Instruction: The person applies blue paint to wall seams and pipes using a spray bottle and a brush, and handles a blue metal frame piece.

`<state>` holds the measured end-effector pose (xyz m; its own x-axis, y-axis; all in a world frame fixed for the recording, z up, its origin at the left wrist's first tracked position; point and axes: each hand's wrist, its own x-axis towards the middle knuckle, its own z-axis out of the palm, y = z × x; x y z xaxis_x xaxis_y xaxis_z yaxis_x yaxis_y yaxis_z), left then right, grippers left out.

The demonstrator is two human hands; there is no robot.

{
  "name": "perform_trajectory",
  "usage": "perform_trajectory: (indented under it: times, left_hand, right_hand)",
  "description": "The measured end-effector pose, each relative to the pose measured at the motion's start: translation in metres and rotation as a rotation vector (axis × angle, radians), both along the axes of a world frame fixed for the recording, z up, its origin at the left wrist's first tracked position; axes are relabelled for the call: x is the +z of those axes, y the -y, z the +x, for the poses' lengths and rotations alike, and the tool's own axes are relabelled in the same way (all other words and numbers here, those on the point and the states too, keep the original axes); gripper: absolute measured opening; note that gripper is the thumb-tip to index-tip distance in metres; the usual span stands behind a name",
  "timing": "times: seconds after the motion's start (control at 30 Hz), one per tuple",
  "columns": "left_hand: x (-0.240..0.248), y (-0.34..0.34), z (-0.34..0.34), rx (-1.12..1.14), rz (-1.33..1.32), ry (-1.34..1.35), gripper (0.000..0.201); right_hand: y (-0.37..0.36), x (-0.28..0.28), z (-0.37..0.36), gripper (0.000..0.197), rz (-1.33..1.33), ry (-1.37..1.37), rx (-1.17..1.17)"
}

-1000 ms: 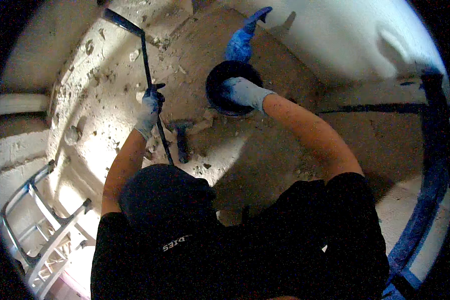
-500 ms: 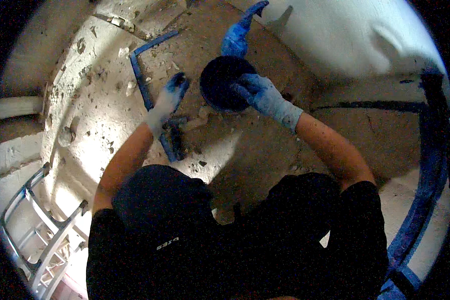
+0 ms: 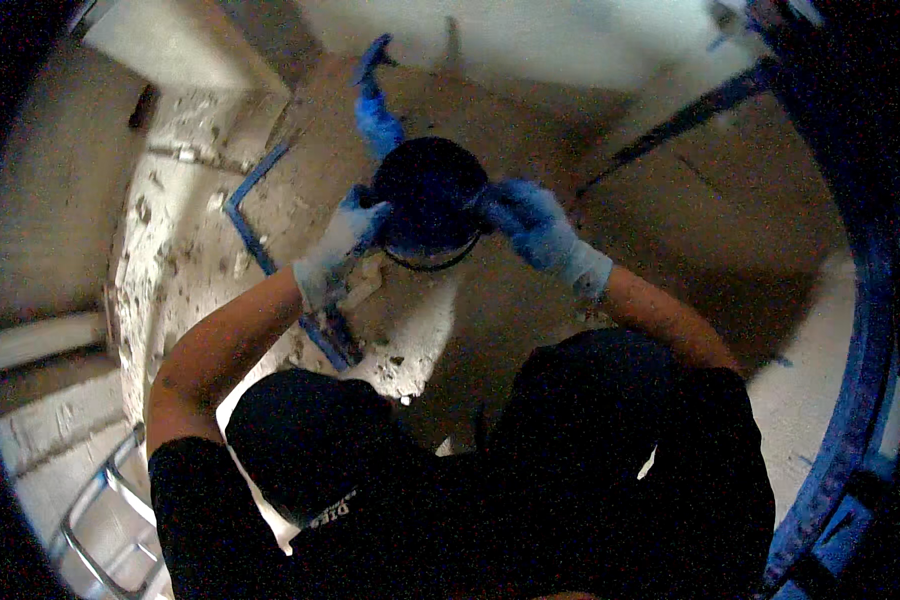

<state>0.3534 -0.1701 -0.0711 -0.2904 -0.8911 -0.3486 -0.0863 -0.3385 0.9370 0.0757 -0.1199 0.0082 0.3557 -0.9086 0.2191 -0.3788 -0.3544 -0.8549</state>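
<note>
A round black bucket (image 3: 432, 185) is in front of me over the dirty floor, its inside too dark to make out. Along its near side curves a thin handle (image 3: 435, 266). My left hand (image 3: 342, 240), in a white and blue work glove, is closed on the bucket's left rim. On the opposite side my right hand (image 3: 542, 228), gloved alike, grips the right rim with bent fingers. Just beyond the bucket, a long blue thing (image 3: 375, 120) with a dark curved tip stretches away; its kind is unclear.
A blue angled strip (image 3: 255, 240) lies on the rubble-strewn floor (image 3: 185, 280) to the left. At the lower left stands a metal ladder-like frame (image 3: 100, 520). A pale wall (image 3: 530, 40) rises at the back; a thick blue curved band (image 3: 860, 350) runs along the right.
My left hand has moved from beside the bucket onto its left rim. My right hand has shifted from inside the bucket to its right rim. The view has turned.
</note>
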Motion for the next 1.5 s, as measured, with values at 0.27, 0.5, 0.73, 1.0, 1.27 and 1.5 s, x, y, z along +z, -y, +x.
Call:
perform_trajectory:
  times: [0.27,0.5,0.73,1.0,1.27,1.5]
  left_hand:
    - [0.053,-0.014,-0.078,-0.112,0.115,-0.043,0.039]
    - [0.048,-0.027,-0.112,-0.116,0.243,-0.162,0.036]
    - [0.056,-0.027,-0.112,0.03,0.251,-0.172,0.039]
    - [0.049,-0.021,-0.075,0.084,0.222,-0.177,0.035]
    - [0.036,-0.028,-0.047,0.149,0.224,-0.146,0.036]
    - [0.04,-0.024,-0.054,0.138,0.221,-0.123,0.037]
  right_hand:
    - [-0.039,-0.01,-0.061,0.018,-0.147,0.001,-0.24]
    - [-0.087,0.005,-0.102,0.02,-0.257,0.259,-0.489]
    - [-0.048,-0.029,-0.142,0.027,-0.069,0.487,-0.749]
    - [-0.026,-0.121,-0.171,0.025,-0.554,-0.531,-0.741]
    - [-0.037,-0.197,-0.15,0.029,-0.398,-0.37,-0.69]
    - [-0.05,-0.244,-0.157,0.027,-0.295,-0.358,-0.703]
